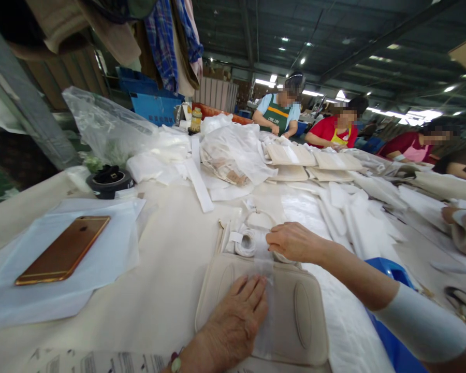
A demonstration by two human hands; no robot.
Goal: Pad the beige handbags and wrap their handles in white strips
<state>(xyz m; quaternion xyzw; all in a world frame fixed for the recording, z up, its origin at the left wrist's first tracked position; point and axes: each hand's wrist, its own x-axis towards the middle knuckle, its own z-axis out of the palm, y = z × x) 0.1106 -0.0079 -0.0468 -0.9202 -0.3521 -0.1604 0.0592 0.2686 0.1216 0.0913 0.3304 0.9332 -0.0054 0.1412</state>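
Note:
A beige bag (287, 316) lies flat in front of me, with an oval raised seam on each side. Down its middle runs a translucent wrapping strip (270, 305). My left hand (238, 316) rests flat on the bag and the strip's edge, fingers stretched out. Above the bag's top edge, my right hand (293, 242) is closed, its fingertips pinching at the strip's upper part. Beside those fingertips sits a white-wrapped coil (245, 243), perhaps a bag handle or strap. A small zipper pull (220, 225) shows at the left. What lies under my right fingers is partly hidden.
On the left, a gold-edged phone (64, 251) lies on white paper sheets (112, 248). Behind it stands a black tape roll (111, 181). Clear plastic bags (233, 150) and stacked beige bags (291, 155) line the back. A blue bin (392, 311) is at right. Several co-workers work beyond.

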